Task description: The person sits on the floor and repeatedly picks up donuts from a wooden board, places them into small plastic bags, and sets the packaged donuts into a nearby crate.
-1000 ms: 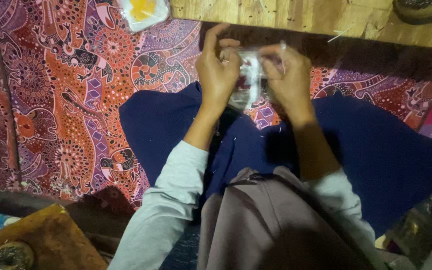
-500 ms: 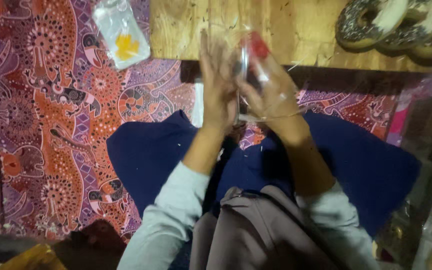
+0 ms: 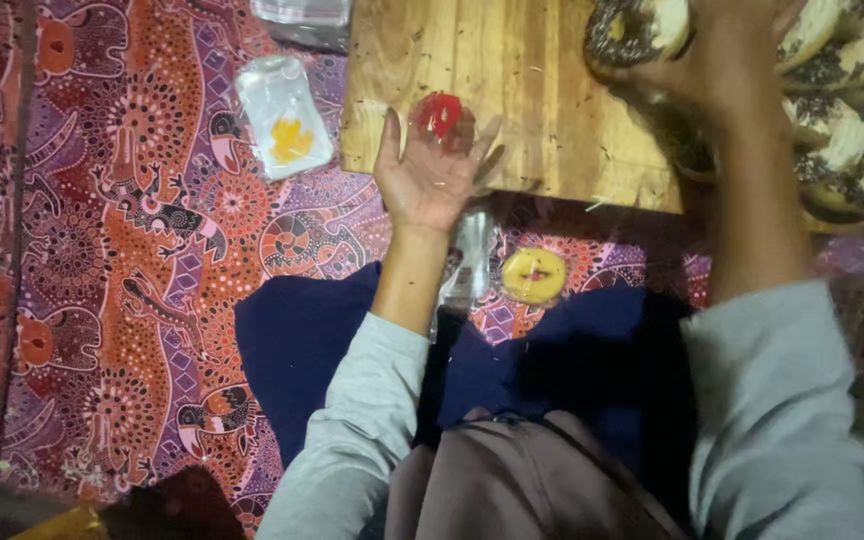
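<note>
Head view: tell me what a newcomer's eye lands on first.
The right hand grips a chocolate-sprinkled doughnut at the top, beside a pile of doughnuts at the right edge. The left hand holds a clear plastic bag with a red mark over the wooden board. Everything sits on a busy red and purple patterned cloth.

Single head-worn view, steeply downward and close (over lap, patterned cloth point(image 3: 132, 250), wooden board point(image 3: 512, 90)).
</note>
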